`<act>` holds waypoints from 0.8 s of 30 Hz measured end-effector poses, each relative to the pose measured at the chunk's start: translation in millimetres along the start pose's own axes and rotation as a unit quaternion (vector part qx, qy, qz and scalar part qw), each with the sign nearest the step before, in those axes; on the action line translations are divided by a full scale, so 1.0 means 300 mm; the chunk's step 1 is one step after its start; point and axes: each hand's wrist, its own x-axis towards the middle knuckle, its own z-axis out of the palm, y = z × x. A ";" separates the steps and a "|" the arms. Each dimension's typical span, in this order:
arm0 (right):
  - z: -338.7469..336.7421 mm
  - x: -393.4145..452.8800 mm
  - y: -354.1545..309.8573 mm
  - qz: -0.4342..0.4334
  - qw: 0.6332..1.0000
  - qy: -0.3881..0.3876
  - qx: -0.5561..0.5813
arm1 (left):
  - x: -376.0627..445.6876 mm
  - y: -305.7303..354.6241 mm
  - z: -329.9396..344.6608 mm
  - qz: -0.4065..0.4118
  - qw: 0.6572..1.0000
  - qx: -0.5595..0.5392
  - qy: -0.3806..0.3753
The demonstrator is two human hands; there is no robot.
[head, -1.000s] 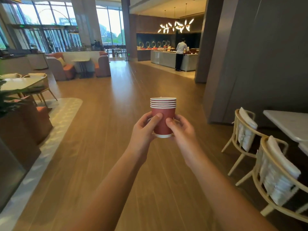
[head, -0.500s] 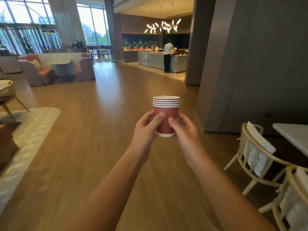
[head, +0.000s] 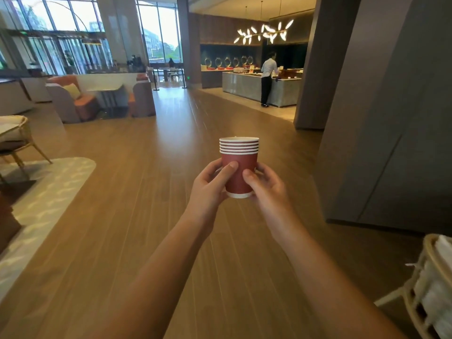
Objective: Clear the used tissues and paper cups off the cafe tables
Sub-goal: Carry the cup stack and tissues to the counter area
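Stack of red paper cups [head: 239, 167] upright, held in air at chest height above wooden floor [head: 127, 216], resting on nothing. Both arms extended forward. Left hand [head: 210, 189] wraps stack's left side, thumb laid across front, fingers curled behind. Right hand [head: 265, 189] grips right side likewise, thumb on front. Wicker chair [head: 425, 287] at lower right; person at distant counter [head: 252, 86].

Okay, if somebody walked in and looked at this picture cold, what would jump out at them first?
First, the stack of red paper cups held upright at centre frame, the left hand and right hand sharing the grip from either side above the wooden floor. Next, the glowing branch-shaped chandelier at upper right, over a buffet counter where a person in a white shirt stands.
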 end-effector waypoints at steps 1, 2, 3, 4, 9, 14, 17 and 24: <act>0.001 0.077 0.017 0.003 1.000 -0.003 -0.001 | 0.076 -0.021 -0.008 -0.001 1.000 -0.001 0.004; 0.001 0.161 0.040 0.005 1.000 -0.006 -0.003 | 0.157 -0.046 -0.017 -0.001 1.000 0.001 0.007; 0.002 0.246 0.064 0.005 1.000 -0.006 -0.008 | 0.241 -0.076 -0.027 0.002 1.000 0.002 0.007; 0.002 0.345 0.099 0.002 1.000 -0.005 -0.009 | 0.339 -0.110 -0.040 0.004 1.000 0.004 0.005; 0.010 0.778 0.209 0.005 1.000 0.014 -0.010 | 0.794 -0.235 -0.094 -0.001 1.000 -0.002 -0.018; -0.017 1.217 0.254 0.004 0.999 0.036 -0.014 | 1.264 -0.311 -0.082 -0.004 0.999 0.002 -0.044; -0.081 1.459 0.285 0.002 0.998 0.057 -0.011 | 1.520 -0.377 -0.033 -0.014 0.998 0.012 -0.067; -0.300 2.043 0.420 -0.010 0.997 0.079 -0.006 | 2.117 -0.604 0.121 -0.023 0.996 0.025 -0.081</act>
